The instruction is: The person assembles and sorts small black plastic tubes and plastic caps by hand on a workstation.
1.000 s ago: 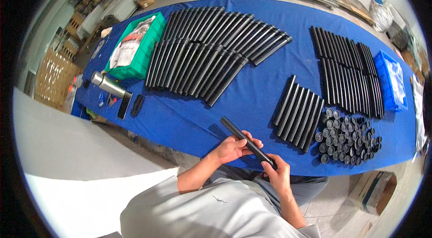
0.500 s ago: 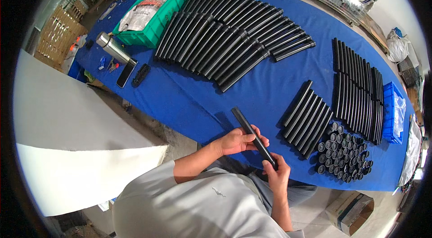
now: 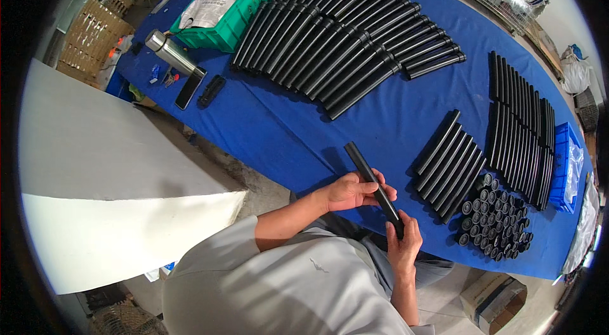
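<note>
A black tube (image 3: 363,161) slants across in front of me at the table's near edge, its upper end pointing away to the left. My left hand (image 3: 358,191) is closed around its middle, thumb on top. At the lower end my right hand (image 3: 404,240) grips the tube, its fingers partly hiding that end. Just right of my hands lies a small group of plain black tubes (image 3: 449,164) side by side. Beyond it on the near right are many round black caps (image 3: 495,218) in a cluster.
Rows of capped black tubes (image 3: 317,37) fan across the far table. More plain tubes (image 3: 517,132) lie at right beside a blue bin (image 3: 563,170). A green crate (image 3: 228,34), steel flask (image 3: 170,51), phone (image 3: 190,88) and black oblong object (image 3: 211,91) are at left. A cardboard box (image 3: 495,300) stands below.
The whole scene has shifted slightly to the right in the picture. Both hands keep the same hold on the tube, at nearly the same tilt.
</note>
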Demonstrator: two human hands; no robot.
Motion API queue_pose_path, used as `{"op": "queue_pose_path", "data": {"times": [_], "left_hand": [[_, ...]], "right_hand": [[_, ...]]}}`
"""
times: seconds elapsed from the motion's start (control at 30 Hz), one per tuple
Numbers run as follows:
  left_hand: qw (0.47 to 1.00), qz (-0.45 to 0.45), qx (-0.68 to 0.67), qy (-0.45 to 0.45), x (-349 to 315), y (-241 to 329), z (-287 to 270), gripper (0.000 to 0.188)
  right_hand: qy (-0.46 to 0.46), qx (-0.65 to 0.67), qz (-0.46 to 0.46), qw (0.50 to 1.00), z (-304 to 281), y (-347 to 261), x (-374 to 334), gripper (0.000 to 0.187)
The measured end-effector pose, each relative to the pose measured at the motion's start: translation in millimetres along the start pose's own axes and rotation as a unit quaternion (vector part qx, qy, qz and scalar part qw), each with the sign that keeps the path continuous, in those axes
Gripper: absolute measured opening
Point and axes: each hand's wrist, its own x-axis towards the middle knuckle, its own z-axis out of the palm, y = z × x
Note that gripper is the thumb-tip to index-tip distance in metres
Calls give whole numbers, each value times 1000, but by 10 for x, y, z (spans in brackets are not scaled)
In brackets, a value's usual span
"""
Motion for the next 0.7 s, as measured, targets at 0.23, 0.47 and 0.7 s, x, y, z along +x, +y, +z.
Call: {"op": "queue_pose_path", "data": {"times": [0.23, 0.47, 0.7], "left_hand": [[1000, -8, -8, -7, -11, 14, 5, 19], [1000, -5, -8, -9, -15, 21, -13, 19], [1000, 0, -7, 3, -24, 23, 4, 19]], "right_hand": [[-12, 103, 137, 985, 1, 17, -72, 36], [-62, 306, 294, 903, -70, -42, -18, 34], [-12, 68, 60, 996, -17, -51, -45, 31]]}}
